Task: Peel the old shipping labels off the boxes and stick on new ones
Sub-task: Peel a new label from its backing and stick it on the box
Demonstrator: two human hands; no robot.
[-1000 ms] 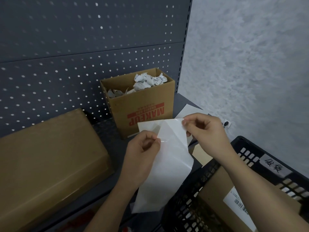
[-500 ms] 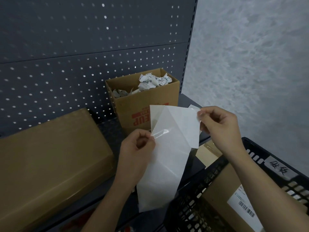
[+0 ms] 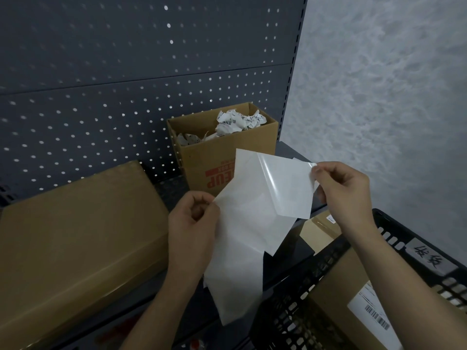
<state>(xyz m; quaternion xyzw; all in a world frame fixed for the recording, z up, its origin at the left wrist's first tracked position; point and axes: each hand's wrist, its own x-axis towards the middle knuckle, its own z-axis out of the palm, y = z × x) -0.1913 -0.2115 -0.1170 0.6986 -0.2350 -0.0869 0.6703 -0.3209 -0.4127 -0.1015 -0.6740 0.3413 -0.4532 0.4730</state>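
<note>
A white label sheet [image 3: 242,261] is held in the air above the front middle of the dark shelf [image 3: 174,181], split into two layers that are still joined along a slanted fold. The left grip [image 3: 192,231] pinches the matte layer [image 3: 235,286] at its left edge between thumb and curled fingers, and that layer hangs down toward the shelf's front edge. The right grip [image 3: 343,195] pinches the top right corner of the glossy layer [image 3: 285,188], which is pulled out to the right and catches a streak of light. Which layer is the sticker cannot be told. At the shelf's back right corner stands an open carton [image 3: 199,160] with red print on its front and crumpled old labels [image 3: 237,122] inside. A large closed box [image 3: 75,236] lies along the left side, against the perforated back panel [image 3: 101,109]. At the front right a black crate [image 3: 290,311] with a handwritten tag [image 3: 427,256] holds a brown box [image 3: 336,294] bearing a barcode label [image 3: 374,309].
</note>
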